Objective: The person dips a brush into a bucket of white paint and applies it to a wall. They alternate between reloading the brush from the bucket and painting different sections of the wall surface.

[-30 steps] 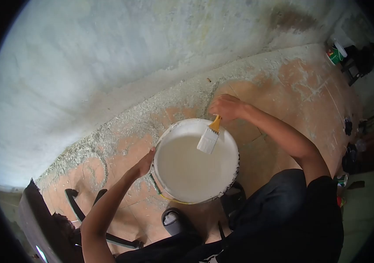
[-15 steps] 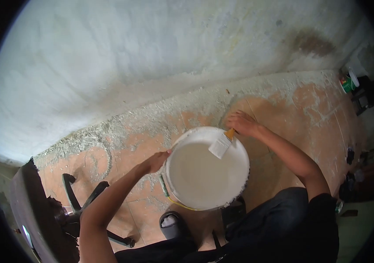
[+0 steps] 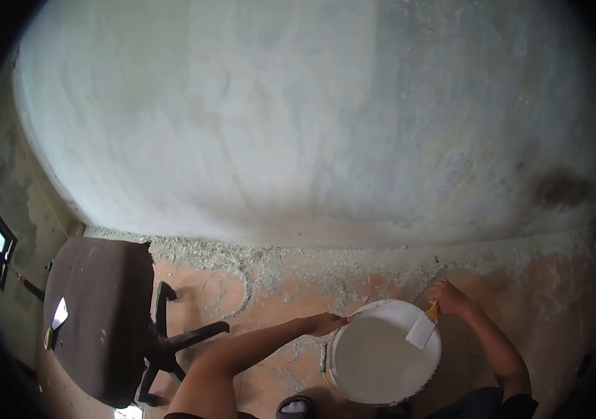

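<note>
A white bucket (image 3: 340,380) of pale, milky paint (image 3: 376,357) stands between my arms. My left hand (image 3: 326,324) grips the bucket's upper left rim, its fingers closed over the edge. On the far right side, my right hand (image 3: 449,297) is closed around the yellow handle of a flat paintbrush (image 3: 421,329). The brush's white bristles point down inside the bucket, close to its right inner wall. The bucket's wire handle with a green grip (image 3: 323,357) hangs at its left side.
A wall (image 3: 277,126) with patchy whitish paint rises ahead. Scraped flakes (image 3: 200,255) lie along its foot on the tiled floor (image 3: 542,314). To the left stands a dark office chair (image 3: 102,321) with a putty knife (image 3: 57,318) on it. A sandalled foot (image 3: 295,407) is below.
My view has tilted up and turned left, so more wall and the chair show. The bucket, brush and both hands appear lower and farther right, with the same grips.
</note>
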Motion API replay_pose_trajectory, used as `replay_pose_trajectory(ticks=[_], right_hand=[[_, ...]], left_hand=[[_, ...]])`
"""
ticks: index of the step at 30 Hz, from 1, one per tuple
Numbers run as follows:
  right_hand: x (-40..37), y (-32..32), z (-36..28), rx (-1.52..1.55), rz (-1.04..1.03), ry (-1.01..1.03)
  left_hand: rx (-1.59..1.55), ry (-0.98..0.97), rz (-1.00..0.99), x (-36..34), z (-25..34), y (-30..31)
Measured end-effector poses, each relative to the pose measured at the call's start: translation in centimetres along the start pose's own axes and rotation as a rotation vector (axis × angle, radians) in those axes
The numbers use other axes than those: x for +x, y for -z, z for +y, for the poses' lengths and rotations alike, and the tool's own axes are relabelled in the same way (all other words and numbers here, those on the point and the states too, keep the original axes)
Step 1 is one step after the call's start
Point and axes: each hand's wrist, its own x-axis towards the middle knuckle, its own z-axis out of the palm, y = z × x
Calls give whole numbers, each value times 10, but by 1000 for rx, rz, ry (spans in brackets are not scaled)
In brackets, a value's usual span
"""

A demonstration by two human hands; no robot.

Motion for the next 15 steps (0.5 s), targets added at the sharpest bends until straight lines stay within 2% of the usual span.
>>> replay_pose_trajectory(ticks=[3,5,8,11,15], right_hand=[[-5,-11,6,157,7,-4],[-11,-30,11,-27,-31,27],[-10,-21,-3,-199,-24,50],[-9,-14,-6,-127,-46,-4],[-1,-9,-21,-231,21,97]], left_hand=[[-11,9,-4,-3,1,-2],[-4,4,-7,3,-4,-4],[18,9,-5,1,0,1],[50,3,-3,7,-5,-3],[75,30,10,2,-4,-1]])
